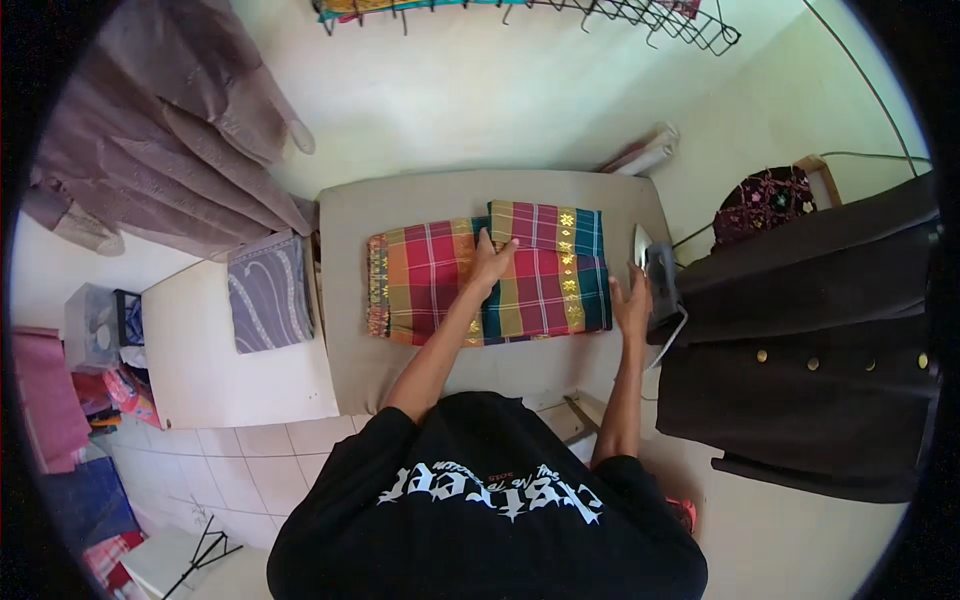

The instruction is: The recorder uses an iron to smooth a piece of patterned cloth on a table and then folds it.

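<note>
A plaid cloth [545, 290] in red, green, yellow and teal with gold motifs lies folded on the padded ironing table [350, 210]. Its right part is doubled over, and a fringe runs along the left end. My left hand [488, 268] rests on the cloth at the edge of the doubled part, thumb and fingers apart. By the cloth's right edge is my right hand [632, 305], its fingers stretched and its thumb spread toward the cloth. Just right of that hand stands a grey iron [658, 275] with a pale cord; whether the fingers touch it I cannot tell.
A grey patterned folded cloth [270, 295] lies on the white surface [220, 375] at left. Brown garments [190, 130] hang at upper left, a dark buttoned garment [800, 340] at right. A wire rack [640, 15] is overhead. A clear box [92, 325] stands far left.
</note>
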Motion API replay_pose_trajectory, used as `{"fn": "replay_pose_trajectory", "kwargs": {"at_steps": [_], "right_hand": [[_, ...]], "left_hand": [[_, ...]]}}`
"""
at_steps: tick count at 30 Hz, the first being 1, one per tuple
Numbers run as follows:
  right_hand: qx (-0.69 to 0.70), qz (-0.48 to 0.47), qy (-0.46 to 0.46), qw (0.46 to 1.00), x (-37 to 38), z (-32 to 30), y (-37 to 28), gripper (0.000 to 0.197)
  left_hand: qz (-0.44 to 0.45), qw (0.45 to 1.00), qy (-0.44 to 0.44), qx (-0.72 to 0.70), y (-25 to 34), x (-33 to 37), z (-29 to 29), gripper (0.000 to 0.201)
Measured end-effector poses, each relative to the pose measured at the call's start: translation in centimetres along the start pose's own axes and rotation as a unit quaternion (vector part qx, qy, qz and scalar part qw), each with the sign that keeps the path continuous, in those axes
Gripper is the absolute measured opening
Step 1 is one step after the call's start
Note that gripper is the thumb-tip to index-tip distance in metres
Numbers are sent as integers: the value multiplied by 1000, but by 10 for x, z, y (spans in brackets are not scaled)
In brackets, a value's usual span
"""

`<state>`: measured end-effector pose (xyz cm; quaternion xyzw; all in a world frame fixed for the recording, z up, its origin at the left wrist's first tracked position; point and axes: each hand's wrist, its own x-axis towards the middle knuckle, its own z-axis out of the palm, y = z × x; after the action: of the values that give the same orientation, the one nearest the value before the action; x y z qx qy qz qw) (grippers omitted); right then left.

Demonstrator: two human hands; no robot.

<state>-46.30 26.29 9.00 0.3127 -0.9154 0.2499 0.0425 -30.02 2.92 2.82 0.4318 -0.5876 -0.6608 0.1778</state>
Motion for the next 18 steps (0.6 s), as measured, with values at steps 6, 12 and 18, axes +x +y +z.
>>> {"fn": "replay_pose_trajectory", "kwargs": {"at_steps": [6,12,18], "right_hand": [[356,-37,-151,922,-23,-27,-99,76],[449,97,-105,882,36,-66,-17,63],[405,253,-72,876,64,-104,64,65]], "left_hand": [[-19,961,-204,-186,75,-24,32,79],[-61,822,-476,-307,118,-19,68,68],[322,859,-198,344,10,-33,49,52]]}}
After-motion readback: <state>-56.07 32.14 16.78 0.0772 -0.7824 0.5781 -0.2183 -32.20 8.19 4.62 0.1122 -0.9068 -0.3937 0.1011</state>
